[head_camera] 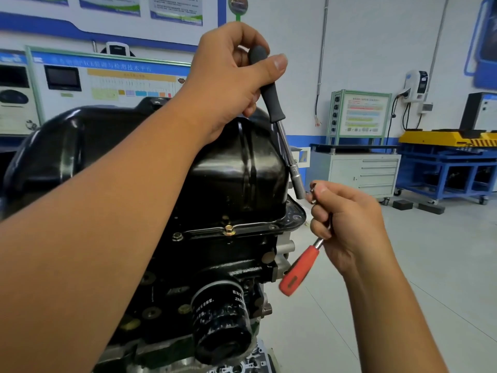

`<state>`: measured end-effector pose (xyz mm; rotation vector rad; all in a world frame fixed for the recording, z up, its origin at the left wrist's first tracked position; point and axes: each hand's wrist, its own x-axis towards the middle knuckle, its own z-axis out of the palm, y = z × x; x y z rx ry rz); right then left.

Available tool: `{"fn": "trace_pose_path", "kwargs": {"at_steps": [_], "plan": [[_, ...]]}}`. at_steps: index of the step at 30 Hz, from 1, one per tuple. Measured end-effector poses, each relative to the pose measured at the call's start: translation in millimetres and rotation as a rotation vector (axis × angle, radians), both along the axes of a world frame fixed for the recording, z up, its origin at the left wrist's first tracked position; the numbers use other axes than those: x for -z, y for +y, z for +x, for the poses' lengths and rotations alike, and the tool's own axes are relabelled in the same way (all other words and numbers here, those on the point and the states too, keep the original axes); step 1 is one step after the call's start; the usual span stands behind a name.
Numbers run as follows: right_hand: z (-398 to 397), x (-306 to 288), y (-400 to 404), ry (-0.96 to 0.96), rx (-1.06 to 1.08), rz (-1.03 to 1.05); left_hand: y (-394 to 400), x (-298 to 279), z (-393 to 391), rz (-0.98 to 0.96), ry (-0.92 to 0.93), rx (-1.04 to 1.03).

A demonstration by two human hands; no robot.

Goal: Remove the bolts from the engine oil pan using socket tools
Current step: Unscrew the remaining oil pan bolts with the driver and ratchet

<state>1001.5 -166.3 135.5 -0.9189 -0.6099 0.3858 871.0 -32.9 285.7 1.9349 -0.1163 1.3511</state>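
The left forearm (113, 211) hid much of the oil pan (236, 168). The right hand (347, 222) covered the red-handled tool's (298, 270) head, and whatever its fingertips pinched was too small to tell.

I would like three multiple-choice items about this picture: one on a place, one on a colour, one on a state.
1. Where is the oil filter?
A. below the oil pan
B. on the floor
C. in the left hand

2. What colour is the handle in the right hand?
A. blue
B. red
C. yellow

3. Is the socket on a bolt?
A. yes, on the brass-coloured bolt
B. no, it is lifted off the pan flange
C. it lies on the cabinet

Answers: 1 A, the filter sits low on the engine under the pan. 2 B, the red handle sticks out below the fingers. 3 B, the socket's end hangs in the air beside the right fingertips.
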Motion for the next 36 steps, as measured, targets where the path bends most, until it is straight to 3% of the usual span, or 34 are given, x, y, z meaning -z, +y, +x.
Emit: {"fn": "trace_pose_path", "kwargs": {"at_steps": [2,4,13,17,21,27,31,34,36], "plan": [[-0.7,0.4,3.5,0.295,-0.2,0.093,0.4,-0.4,0.3,-0.002,-0.003,-0.004],[0.3,2.9,5.8,0.45,-0.294,0.126,0.7,-0.7,0.7,-0.001,-0.004,-0.008],[-12.9,-2.7,-14.0,0.279,-0.165,0.085,-2.4,-1.8,-1.1,-0.034,0.017,0.006],[-44.5,0.4,-24.9,0.371,-0.231,0.147,-8.3,0.9,-9.8,-0.139,-0.04,0.045],[-91.1,4.8,-27.3,0.452,-0.312,0.172,-12.5,12.3,-41.7,-0.258,-0.162,-0.041],[-201.3,8.0,1.0,0.381,-0.491,0.014,11.4,26.6,-155.4,-0.394,-0.198,-0.226],[-304.3,12.5,48.2,0.312,-0.685,-0.173,39.8,44.4,-270.4,-0.333,-0.126,-0.428],[-368.5,8.8,78.6,0.187,-0.615,-0.268,61.3,60.0,-371.7,-0.288,-0.074,-0.644],[-393.8,-0.7,91.4,0.155,-0.553,-0.224,76.2,72.9,-437.4,-0.335,-0.07,-0.774]]}}
